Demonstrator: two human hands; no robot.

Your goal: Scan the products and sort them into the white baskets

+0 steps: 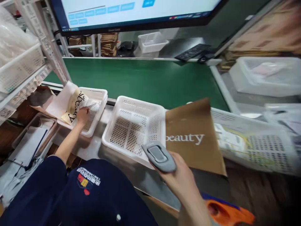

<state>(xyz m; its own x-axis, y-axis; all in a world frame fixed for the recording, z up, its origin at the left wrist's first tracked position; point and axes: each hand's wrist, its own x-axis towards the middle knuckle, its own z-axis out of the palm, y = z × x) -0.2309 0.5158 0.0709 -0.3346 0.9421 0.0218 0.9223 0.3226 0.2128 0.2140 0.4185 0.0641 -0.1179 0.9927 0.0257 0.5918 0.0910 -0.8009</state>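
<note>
My left hand (83, 115) reaches into the white basket (103, 100) on the left, its fingers drawn together. What they grip is too small to make out. Beside it lies a cream packet (74, 106) printed with black lettering, over a sheet of white and brown paper (61, 99). In my right hand (180, 174) is a grey handheld scanner (161, 157), held above the near right corner of an empty white basket (113, 125). Just beyond that hand stands a brown paper bag (191, 138) with white "beauty" lettering.
Behind the baskets runs a green conveyor belt (141, 75), under a large monitor (141, 15). A keyboard (194, 51) rests at its far side. To the right are a white crate (265, 153) and a clear bin (265, 84). An orange and blue object (230, 213) lies at lower right.
</note>
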